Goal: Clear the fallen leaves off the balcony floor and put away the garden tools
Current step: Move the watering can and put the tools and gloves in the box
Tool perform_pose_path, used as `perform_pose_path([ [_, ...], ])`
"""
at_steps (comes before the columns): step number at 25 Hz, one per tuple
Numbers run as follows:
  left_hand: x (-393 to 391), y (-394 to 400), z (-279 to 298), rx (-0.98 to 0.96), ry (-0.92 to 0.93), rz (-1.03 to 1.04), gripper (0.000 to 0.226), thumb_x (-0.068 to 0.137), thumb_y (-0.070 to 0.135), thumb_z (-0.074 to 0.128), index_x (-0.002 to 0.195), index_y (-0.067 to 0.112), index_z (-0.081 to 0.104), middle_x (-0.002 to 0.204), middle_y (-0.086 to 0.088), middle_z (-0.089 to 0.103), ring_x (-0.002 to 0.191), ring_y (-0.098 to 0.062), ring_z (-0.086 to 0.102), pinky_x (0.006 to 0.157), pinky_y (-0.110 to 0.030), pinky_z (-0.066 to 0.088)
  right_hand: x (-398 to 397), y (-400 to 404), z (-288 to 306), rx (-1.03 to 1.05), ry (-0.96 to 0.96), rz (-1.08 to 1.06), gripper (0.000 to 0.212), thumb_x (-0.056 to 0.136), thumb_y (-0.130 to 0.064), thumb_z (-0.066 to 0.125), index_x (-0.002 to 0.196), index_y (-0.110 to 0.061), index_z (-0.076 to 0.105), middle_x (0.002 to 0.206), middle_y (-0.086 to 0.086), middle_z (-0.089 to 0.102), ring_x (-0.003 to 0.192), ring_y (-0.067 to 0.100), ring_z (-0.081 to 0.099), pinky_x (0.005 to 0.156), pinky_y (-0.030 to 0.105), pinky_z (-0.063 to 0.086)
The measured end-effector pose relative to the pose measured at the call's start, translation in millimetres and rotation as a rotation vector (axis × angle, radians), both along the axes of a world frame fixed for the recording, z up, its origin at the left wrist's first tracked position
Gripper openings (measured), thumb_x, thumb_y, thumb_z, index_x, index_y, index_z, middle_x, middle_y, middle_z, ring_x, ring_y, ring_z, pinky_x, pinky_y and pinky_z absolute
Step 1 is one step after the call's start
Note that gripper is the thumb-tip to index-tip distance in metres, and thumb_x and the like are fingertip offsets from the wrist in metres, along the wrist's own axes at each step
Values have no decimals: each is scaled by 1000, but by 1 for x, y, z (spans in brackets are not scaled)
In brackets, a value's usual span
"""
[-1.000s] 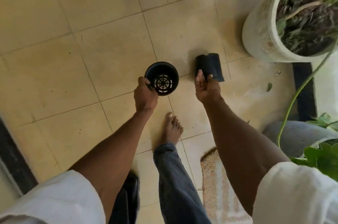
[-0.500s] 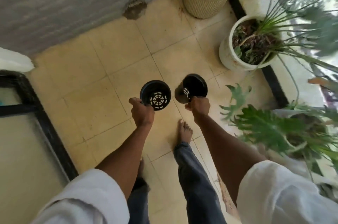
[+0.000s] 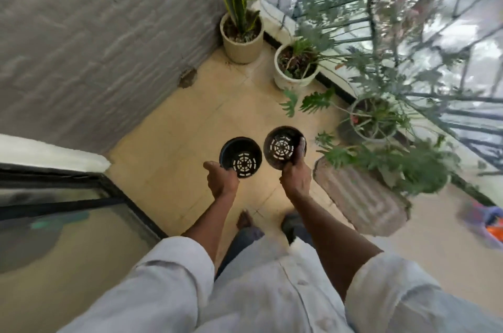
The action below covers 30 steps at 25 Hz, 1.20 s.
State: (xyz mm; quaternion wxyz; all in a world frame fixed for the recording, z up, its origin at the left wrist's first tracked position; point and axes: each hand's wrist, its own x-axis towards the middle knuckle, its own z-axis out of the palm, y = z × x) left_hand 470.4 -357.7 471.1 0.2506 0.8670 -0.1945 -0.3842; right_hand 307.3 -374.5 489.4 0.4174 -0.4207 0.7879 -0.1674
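Observation:
I hold two small black plastic nursery pots above the yellow tiled balcony floor [image 3: 190, 126]. My left hand [image 3: 221, 180] grips the near rim of the left pot [image 3: 241, 156], whose slotted white-lit base faces up at me. My right hand [image 3: 296, 173] grips the right pot [image 3: 283, 146], fingers curled over its right rim, mouth tilted toward me. Both pots look empty inside. The two pots are side by side, a small gap between them.
A grey wall [image 3: 95, 47] closes the left. A snake plant in a beige pot [image 3: 242, 39] and a white pot [image 3: 295, 68] stand in the far corner. More leafy plants [image 3: 381, 142] line the railing at right. A doormat [image 3: 362, 196] lies beside my feet; a glass door [image 3: 68, 210] is at left.
My right hand picked the second pot off the floor and raised it. I have straightened up, so both pots are higher and the view takes in the wall, corner plants and railing.

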Motion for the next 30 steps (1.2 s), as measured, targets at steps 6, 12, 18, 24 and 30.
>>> perform_pose_path([
  [6, -81, 66, 51, 31, 42, -231, 38, 86, 1, 60, 117, 7, 38, 115, -17, 60, 96, -37, 65, 71, -37, 52, -90, 94, 31, 109, -60, -342, 46, 72, -1, 62, 118, 0, 59, 79, 7, 70, 48, 12, 61, 34, 18, 40],
  [12, -202, 117, 45, 10, 37, -588, 34, 80, 8, 59, 102, 18, 35, 106, -15, 61, 80, -38, 68, 70, -49, 59, -211, 204, 52, 57, -305, -691, 14, 81, -3, 57, 94, -9, 59, 79, 12, 64, 62, 23, 64, 52, 31, 57],
  [18, -357, 211, 60, 28, -19, -853, 49, 74, 6, 59, 122, 10, 50, 109, -17, 65, 91, -36, 66, 79, -44, 58, -343, 345, 47, -55, -300, -921, 30, 78, -2, 48, 106, -7, 59, 75, 20, 66, 47, 27, 61, 45, 29, 49],
  [24, -484, 271, -2, 87, 94, -971, 40, 63, 15, 58, 103, 10, 54, 103, -15, 66, 83, -35, 68, 67, -47, 61, -455, 453, 38, -96, -343, -1125, 23, 84, -5, 49, 103, -12, 59, 69, 15, 62, 46, 24, 57, 44, 26, 43],
  [30, -586, 302, 55, 65, 44, -1062, 25, 77, 4, 60, 102, 1, 62, 97, -15, 68, 83, -31, 65, 54, -32, 54, -547, 477, 20, -101, -378, -1183, 22, 86, -6, 49, 105, -15, 56, 71, 14, 65, 49, 26, 60, 42, 25, 43],
])
